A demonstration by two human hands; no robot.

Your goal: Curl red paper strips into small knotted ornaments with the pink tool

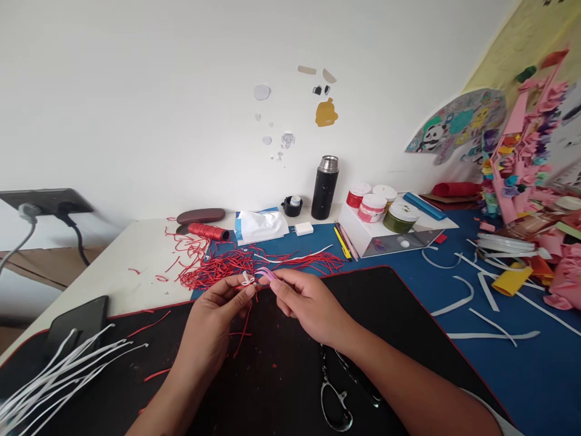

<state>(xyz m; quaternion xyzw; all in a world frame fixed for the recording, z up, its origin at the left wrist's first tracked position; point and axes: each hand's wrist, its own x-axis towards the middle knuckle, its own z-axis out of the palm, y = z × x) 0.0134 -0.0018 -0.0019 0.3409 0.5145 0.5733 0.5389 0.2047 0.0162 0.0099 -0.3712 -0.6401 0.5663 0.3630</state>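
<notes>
Over the black mat (272,375), my two hands meet. My left hand (222,306) pinches a small looped white cord (247,279) between thumb and fingertips, its loops standing up like a bow. In my right hand (302,300) are slim purple tweezers (267,274), with their tips at the right side of the white loops. Whether the tips touch the cord is too small to tell. A pair of scissors (334,402) lies on the mat below my right wrist, partly hidden by the arm.
Behind my hands is a heap of red cord pieces (218,266) with a red spool (209,231). Long white cords (77,369) and a dark phone (77,321) lie left. A black flask (325,188) and lidded jars (402,217) stand at the back; white strips (492,335) lie right.
</notes>
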